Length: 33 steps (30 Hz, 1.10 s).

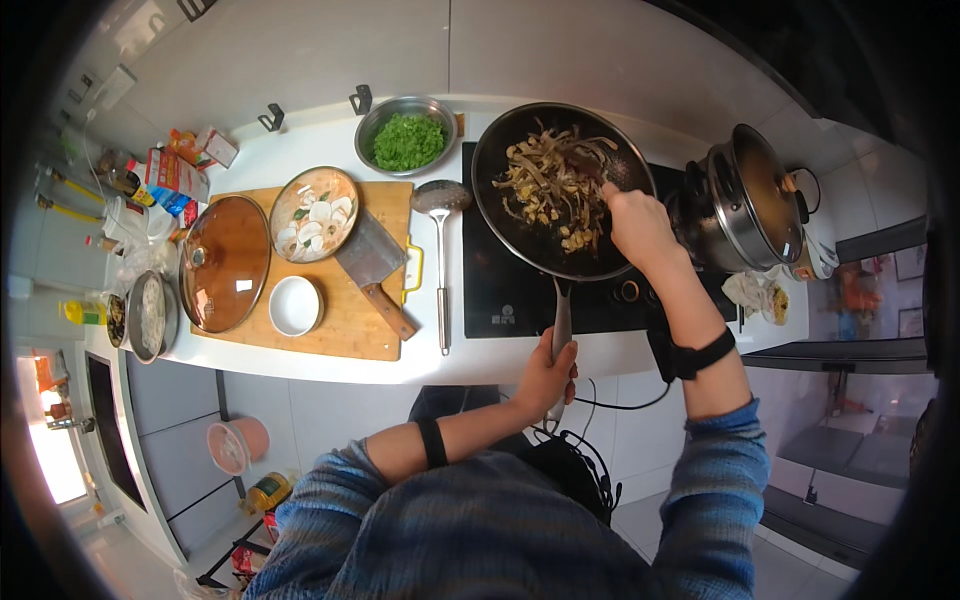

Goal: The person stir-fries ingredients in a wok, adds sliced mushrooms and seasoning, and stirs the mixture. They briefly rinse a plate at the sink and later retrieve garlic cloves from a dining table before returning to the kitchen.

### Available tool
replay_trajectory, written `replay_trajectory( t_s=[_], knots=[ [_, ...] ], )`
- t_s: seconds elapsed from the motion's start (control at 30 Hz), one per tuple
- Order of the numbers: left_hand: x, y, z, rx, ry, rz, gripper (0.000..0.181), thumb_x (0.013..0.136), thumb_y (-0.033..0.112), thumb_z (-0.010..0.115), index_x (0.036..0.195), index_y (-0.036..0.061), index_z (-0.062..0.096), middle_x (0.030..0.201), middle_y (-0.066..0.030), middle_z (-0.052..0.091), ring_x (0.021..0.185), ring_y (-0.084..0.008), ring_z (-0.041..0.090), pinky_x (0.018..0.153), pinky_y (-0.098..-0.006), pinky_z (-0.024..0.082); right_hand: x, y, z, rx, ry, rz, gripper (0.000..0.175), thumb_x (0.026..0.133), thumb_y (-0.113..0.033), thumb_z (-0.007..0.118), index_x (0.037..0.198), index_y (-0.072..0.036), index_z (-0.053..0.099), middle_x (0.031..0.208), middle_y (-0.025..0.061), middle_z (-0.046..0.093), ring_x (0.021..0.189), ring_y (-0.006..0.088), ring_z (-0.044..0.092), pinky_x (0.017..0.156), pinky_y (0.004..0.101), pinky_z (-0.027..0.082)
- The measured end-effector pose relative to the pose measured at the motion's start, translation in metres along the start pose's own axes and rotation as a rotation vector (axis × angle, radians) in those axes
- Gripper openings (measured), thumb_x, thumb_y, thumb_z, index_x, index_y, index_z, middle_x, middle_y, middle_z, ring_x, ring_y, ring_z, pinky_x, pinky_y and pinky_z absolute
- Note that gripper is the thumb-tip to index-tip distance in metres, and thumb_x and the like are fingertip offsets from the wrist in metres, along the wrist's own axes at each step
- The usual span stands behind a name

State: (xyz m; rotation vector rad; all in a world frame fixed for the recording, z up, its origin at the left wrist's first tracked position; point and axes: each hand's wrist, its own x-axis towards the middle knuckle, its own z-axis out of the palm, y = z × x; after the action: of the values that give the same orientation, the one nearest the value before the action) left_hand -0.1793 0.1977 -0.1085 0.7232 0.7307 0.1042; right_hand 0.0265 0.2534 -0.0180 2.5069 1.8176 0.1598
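My left hand is wrapped around the long handle of a dark frying pan. The pan rests on a black glass cooktop. Inside it lie brownish strips of food mixed with yellow, egg-like bits. Over the pan's right side, my right hand has its fingers closed around a cooking utensil, mostly hidden by the hand. A dark reddish-brown part of the utensil shows among the food.
A lidded steel pot stands right of the pan. Leftward are a skimmer, a cleaver, a white bowl, a floral plate and a glass lid on a cutting board. Chopped greens fill a metal bowl behind.
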Motion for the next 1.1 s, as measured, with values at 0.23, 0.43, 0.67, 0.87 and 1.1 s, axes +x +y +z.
replay_trajectory(
  t_s=[0.23, 0.43, 0.67, 0.87, 1.1],
  knots=[
    [-0.004, 0.002, 0.005, -0.013, 0.001, -0.017, 0.031, 0.097, 0.022, 0.044, 0.124, 0.0094, 0.034, 0.07, -0.0044, 0.046, 0.047, -0.0131, 0.044, 0.04, -0.0278, 0.041, -0.09, 0.013, -0.06, 0.107, -0.178, -0.028, 0.016, 0.077, 0.002, 0.053, 0.09, -0.004, 0.06, 0.065, 0.0209, 0.059, 0.067, 0.0389, 0.061, 0.062, 0.047, 0.048],
    [-0.004, 0.001, 0.005, -0.001, 0.009, -0.031, 0.036, 0.097, 0.021, 0.044, 0.129, 0.0094, 0.032, 0.071, -0.0046, 0.046, 0.049, -0.0127, 0.045, 0.041, -0.0276, 0.042, -0.06, -0.015, -0.04, -0.078, -0.241, 0.006, 0.023, 0.072, 0.004, 0.054, 0.093, -0.001, 0.061, 0.067, 0.0192, 0.062, 0.071, 0.0364, 0.063, 0.064, 0.0452, 0.05],
    [-0.005, -0.002, 0.003, -0.011, 0.023, 0.004, 0.036, 0.096, 0.022, 0.045, 0.128, 0.0083, 0.033, 0.071, -0.0045, 0.046, 0.048, -0.0122, 0.045, 0.042, -0.0278, 0.042, -0.05, 0.059, -0.022, 0.273, -0.079, 0.359, 0.01, 0.087, -0.008, 0.052, 0.087, 0.0, 0.058, 0.065, 0.0175, 0.06, 0.057, 0.0246, 0.063, 0.053, 0.0363, 0.048],
    [-0.004, -0.003, 0.002, 0.01, 0.023, 0.033, 0.036, 0.096, 0.022, 0.046, 0.126, 0.0078, 0.033, 0.068, -0.0036, 0.046, 0.044, -0.0115, 0.044, 0.04, -0.0273, 0.041, -0.018, 0.059, 0.01, 0.45, 0.008, 0.425, 0.015, 0.085, -0.009, 0.051, 0.09, 0.003, 0.059, 0.07, 0.0198, 0.063, 0.059, 0.0258, 0.066, 0.056, 0.0371, 0.051],
    [-0.002, -0.006, 0.0, 0.018, 0.023, 0.057, 0.038, 0.096, 0.023, 0.046, 0.128, 0.0084, 0.031, 0.067, -0.0034, 0.046, 0.043, -0.0114, 0.045, 0.038, -0.0277, 0.04, 0.016, 0.005, 0.048, 0.161, 0.021, -0.235, 0.016, 0.08, -0.004, 0.055, 0.096, -0.005, 0.058, 0.075, 0.0225, 0.062, 0.076, 0.0385, 0.063, 0.066, 0.0472, 0.049]
  ],
)
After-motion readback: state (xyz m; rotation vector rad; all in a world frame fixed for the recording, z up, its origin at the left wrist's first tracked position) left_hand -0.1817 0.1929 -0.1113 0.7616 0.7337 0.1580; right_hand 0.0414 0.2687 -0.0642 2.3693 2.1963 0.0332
